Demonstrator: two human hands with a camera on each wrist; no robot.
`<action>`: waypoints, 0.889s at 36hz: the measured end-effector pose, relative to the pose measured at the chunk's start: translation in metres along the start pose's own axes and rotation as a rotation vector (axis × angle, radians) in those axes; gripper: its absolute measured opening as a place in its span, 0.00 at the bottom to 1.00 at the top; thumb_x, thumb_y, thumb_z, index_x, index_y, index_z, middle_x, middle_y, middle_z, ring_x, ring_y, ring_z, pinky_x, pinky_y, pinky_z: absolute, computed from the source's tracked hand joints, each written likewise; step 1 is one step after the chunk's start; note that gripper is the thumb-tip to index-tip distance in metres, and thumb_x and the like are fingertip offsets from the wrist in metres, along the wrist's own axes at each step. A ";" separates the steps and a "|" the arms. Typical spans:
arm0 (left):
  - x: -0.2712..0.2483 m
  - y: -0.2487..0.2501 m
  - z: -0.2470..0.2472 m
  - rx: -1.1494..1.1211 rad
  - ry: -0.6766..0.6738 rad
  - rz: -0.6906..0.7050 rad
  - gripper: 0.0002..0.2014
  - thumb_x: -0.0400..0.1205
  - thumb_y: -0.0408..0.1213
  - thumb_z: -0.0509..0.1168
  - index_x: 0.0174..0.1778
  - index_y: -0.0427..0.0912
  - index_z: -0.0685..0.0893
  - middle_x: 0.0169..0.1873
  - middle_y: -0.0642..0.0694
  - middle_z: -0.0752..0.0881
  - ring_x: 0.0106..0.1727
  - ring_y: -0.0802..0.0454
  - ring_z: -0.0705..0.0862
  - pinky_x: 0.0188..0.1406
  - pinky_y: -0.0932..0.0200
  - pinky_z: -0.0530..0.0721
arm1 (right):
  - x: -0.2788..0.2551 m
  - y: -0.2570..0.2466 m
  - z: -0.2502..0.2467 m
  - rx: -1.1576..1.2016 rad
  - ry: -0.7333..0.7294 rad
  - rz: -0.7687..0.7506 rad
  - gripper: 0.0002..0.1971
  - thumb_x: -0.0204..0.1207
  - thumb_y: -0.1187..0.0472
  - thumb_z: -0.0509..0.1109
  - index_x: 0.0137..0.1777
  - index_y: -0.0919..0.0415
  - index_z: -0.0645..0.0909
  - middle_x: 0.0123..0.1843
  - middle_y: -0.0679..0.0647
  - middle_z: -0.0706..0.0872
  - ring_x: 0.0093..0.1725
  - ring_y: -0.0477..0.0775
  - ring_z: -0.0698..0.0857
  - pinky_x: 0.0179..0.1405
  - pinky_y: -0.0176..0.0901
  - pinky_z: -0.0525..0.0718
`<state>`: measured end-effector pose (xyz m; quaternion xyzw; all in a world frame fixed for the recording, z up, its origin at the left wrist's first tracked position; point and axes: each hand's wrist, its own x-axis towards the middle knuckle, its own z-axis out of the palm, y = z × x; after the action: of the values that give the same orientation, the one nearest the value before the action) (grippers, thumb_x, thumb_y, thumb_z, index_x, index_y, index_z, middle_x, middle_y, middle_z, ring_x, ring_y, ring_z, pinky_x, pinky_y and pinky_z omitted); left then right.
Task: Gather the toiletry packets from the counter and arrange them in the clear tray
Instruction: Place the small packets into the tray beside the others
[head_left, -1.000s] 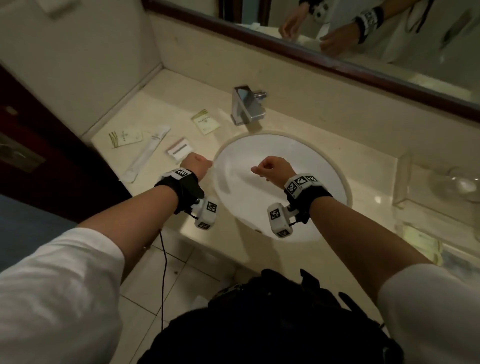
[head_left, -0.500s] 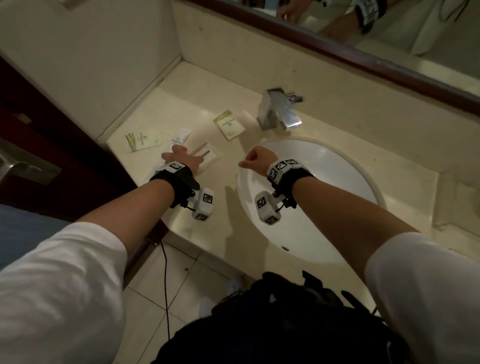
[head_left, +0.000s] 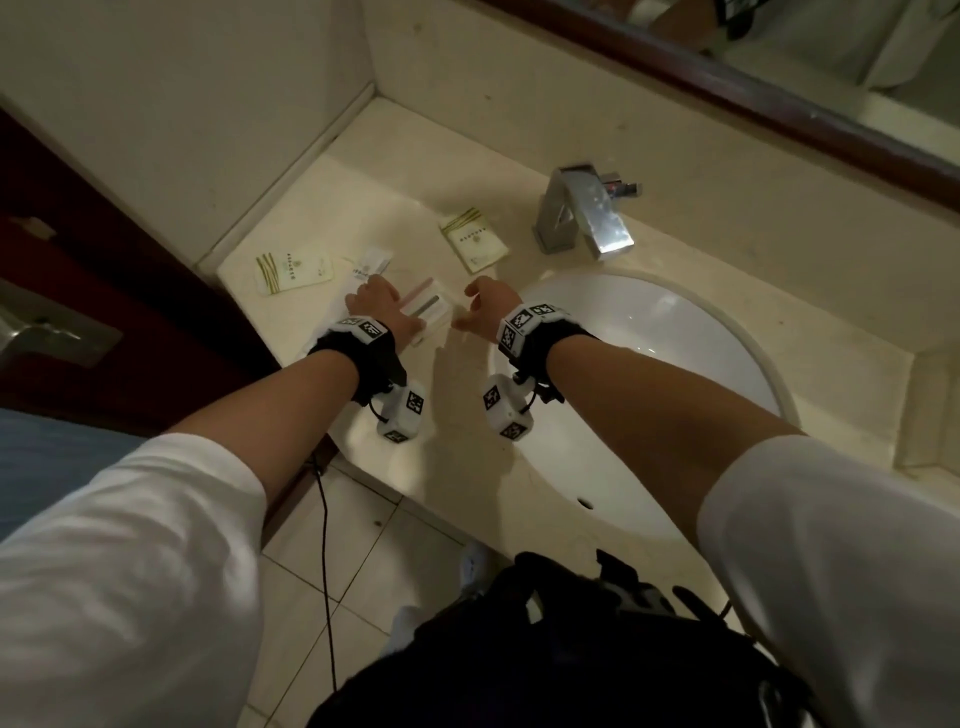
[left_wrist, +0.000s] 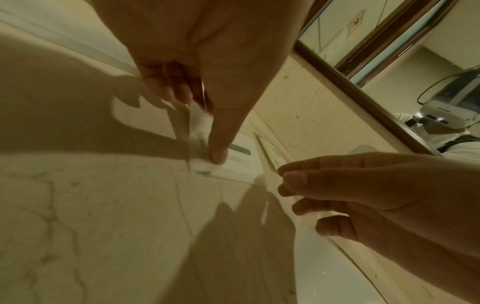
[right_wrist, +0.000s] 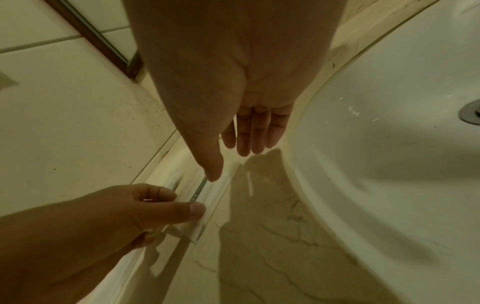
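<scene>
Several flat toiletry packets lie on the beige counter (head_left: 467, 467) left of the sink. My left hand (head_left: 384, 306) pinches the near edge of a clear-wrapped packet with pink and grey stripes (head_left: 428, 306), thumb (left_wrist: 218, 152) on top and a finger underneath. A long white packet (head_left: 371, 262) runs under that hand. Two green-striped packets lie apart: one far left (head_left: 293, 270), one by the faucet (head_left: 472, 239). My right hand (head_left: 470, 312) hovers just right of the striped packet, fingers (right_wrist: 249, 135) straight, holding nothing. The clear tray's corner (head_left: 930, 410) shows at the right edge.
A chrome faucet (head_left: 587, 218) stands behind the white oval sink (head_left: 649, 389). A wall bounds the counter on the left, and a wood-framed mirror (head_left: 779, 88) hangs behind it. The counter's front edge drops to a tiled floor (head_left: 322, 597).
My left hand slid forward onto the striped packet and took its edge. My right hand moved left from over the sink and opened out of a fist. The view swung left.
</scene>
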<state>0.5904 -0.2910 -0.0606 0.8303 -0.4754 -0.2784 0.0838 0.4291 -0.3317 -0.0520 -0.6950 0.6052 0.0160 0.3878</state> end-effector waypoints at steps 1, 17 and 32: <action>0.000 -0.001 0.000 -0.032 -0.006 0.005 0.24 0.68 0.45 0.73 0.56 0.43 0.73 0.56 0.40 0.78 0.59 0.39 0.74 0.51 0.47 0.76 | 0.002 -0.002 0.002 -0.015 -0.004 -0.006 0.34 0.72 0.51 0.77 0.75 0.60 0.69 0.70 0.59 0.77 0.68 0.60 0.79 0.67 0.53 0.79; -0.023 -0.013 0.000 -0.380 -0.056 0.191 0.13 0.71 0.34 0.74 0.46 0.46 0.76 0.40 0.49 0.82 0.38 0.55 0.77 0.24 0.76 0.71 | -0.011 -0.005 0.009 0.003 0.030 -0.109 0.09 0.80 0.56 0.67 0.43 0.61 0.73 0.43 0.58 0.78 0.43 0.56 0.78 0.40 0.43 0.71; -0.053 0.014 -0.002 -1.000 -0.402 0.088 0.03 0.81 0.35 0.67 0.42 0.45 0.83 0.22 0.54 0.81 0.19 0.60 0.70 0.20 0.68 0.69 | -0.074 0.043 -0.027 0.356 0.155 -0.114 0.13 0.78 0.54 0.71 0.41 0.65 0.81 0.31 0.53 0.79 0.31 0.49 0.76 0.33 0.40 0.72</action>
<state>0.5602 -0.2542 -0.0331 0.5989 -0.3259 -0.6203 0.3876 0.3610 -0.2841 -0.0196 -0.6477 0.5862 -0.1668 0.4572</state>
